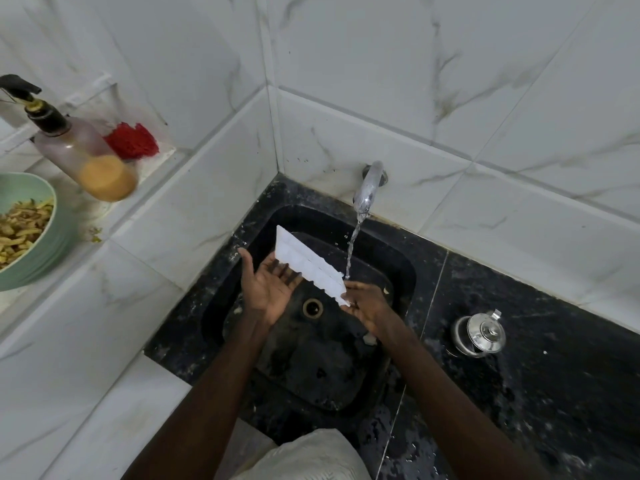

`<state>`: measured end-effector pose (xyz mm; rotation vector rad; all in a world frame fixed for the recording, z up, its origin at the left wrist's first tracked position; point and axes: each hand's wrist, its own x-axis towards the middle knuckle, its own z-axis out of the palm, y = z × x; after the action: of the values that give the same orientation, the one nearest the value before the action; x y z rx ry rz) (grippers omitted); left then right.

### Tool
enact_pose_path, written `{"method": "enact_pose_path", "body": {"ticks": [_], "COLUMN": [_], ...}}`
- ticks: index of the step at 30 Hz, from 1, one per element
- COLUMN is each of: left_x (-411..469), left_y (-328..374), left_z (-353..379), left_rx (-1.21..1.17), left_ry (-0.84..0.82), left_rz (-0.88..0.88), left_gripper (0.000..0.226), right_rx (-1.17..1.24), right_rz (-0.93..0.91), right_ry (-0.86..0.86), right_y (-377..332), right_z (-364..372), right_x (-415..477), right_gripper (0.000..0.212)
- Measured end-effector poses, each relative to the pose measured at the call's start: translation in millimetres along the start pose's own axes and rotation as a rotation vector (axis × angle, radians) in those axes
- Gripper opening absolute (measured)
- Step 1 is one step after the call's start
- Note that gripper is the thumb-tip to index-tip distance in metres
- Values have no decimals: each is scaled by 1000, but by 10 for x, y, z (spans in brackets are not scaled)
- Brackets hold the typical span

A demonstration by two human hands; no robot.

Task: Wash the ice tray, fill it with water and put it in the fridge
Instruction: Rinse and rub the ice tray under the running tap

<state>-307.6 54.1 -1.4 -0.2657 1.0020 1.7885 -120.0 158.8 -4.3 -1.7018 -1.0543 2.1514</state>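
Ice tray [308,263], tilted over the sink [311,362] with right hand [367,304] gripping its end at the stream [353,244] and left hand [272,289] open flat beneath: slide along so every pocket gets rinsed.

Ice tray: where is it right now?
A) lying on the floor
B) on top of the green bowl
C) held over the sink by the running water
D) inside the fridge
C: the left hand and right hand hold the ice tray above the sink, and water from the tap falls at its end.
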Motion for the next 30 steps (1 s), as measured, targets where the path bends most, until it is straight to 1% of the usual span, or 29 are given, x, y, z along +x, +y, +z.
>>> {"method": "enact_pose_path", "body": {"ticks": [3, 5, 6, 8, 9, 13, 15, 16, 18, 19, 21, 23, 24, 25, 27, 28, 30], "left_x": [34, 18, -5, -46, -54, -108, -138, -145, -149, -150, -148, -150, -153, -156, -164, -173, -197], "left_y": [34, 67, 85, 117, 122, 37, -61, -117, -228, -275, -346, -405, -431, -456, -505, -524, -552], "left_z": [-33, -34, -34, -58, -89, -127, -78, -40, 42, 79, 143, 179, 190, 194, 197, 199, 212], "left_rx": [42, 124, 168, 227, 271, 490, 583, 627, 709, 735, 728, 672, 645, 625, 597, 595, 613], "left_ry": [12, -48, -81, -153, -194, -321, -358, -350, -262, -198, -82, -4, 24, 42, 36, 18, -38], "left_rz": [-65, -160, -214, -323, -362, -518, -558, -549, -482, -431, -338, -286, -265, -248, -225, -216, -206], "left_gripper": [96, 97, 90, 68, 62, 66, 62, 59, 53, 50, 41, 35, 34, 32, 27, 24, 26], "right_rx": [-91, -159, -190, -239, -265, -475, -574, -626, -757, -823, -882, -901, -917, -958, -1086, -1091, -1086], "right_rz": [-4, -35, -62, -121, -146, -266, -340, -380, -476, -526, -607, -676, -701, -710, -723, -716, -706], "right_ry": [-11, -2, 3, -1, -2, -1, -24, -31, -9, 33, 167, 300, 332, 344, 293, 255, 199], "right_y": [-43, -97, -130, -203, -247, -390, -429, -427, -399, -369, -304, -240, -208, -176, -122, -132, -161], "right_z": [-16, -47, -69, -119, -132, -109, -53, -23, 46, 74, 125, 144, 141, 137, 105, 91, 60], "right_x": [-19, -30, -32, -22, -22, 15, 14, 9, -10, -8, -8, -29, -37, -47, -39, -48, -43], "right_gripper": [46, 45, 45, 45, 46, 45, 42, 39, 34, 34, 34, 32, 31, 30, 33, 34, 38]}}
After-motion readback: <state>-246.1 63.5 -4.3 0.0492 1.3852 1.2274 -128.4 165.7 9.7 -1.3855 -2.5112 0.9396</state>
